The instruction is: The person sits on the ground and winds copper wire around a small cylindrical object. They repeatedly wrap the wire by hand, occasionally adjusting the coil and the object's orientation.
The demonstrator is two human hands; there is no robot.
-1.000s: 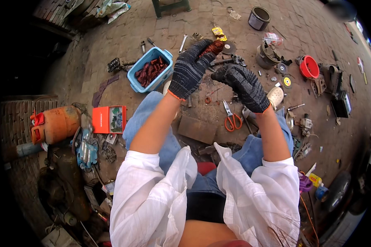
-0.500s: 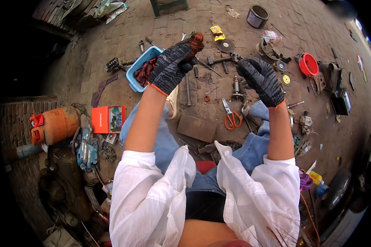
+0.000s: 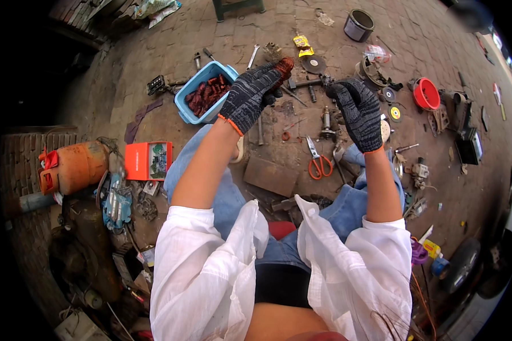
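My left hand (image 3: 248, 96), in a dark grey knit glove with an orange cuff, is closed round a bundle of reddish copper wire (image 3: 284, 69). The bundle sticks out past the fingertips. Beside that hand stands a light blue plastic basin (image 3: 183, 108) holding more copper wire coils (image 3: 208, 95). My right hand (image 3: 359, 112), gloved alike, is raised apart from the left with its fingers curled together; whatever they may pinch is too small to make out. Below the hands lie orange-handled scissors (image 3: 320, 165), a flat metal plate (image 3: 271, 175) and a cylindrical metal part (image 3: 326, 121).
Brick paving carries a hammer (image 3: 305, 83), a wrench (image 3: 253, 57), cutting discs (image 3: 313, 64) and a red bowl (image 3: 426, 94). A dark bucket (image 3: 359, 25) stands farther off. An orange gas cylinder (image 3: 77, 169) and an open red box (image 3: 136, 162) are at left.
My left hand has shifted right and slightly nearer with the copper wire bundle, uncovering more of the basin. My right hand has barely moved.
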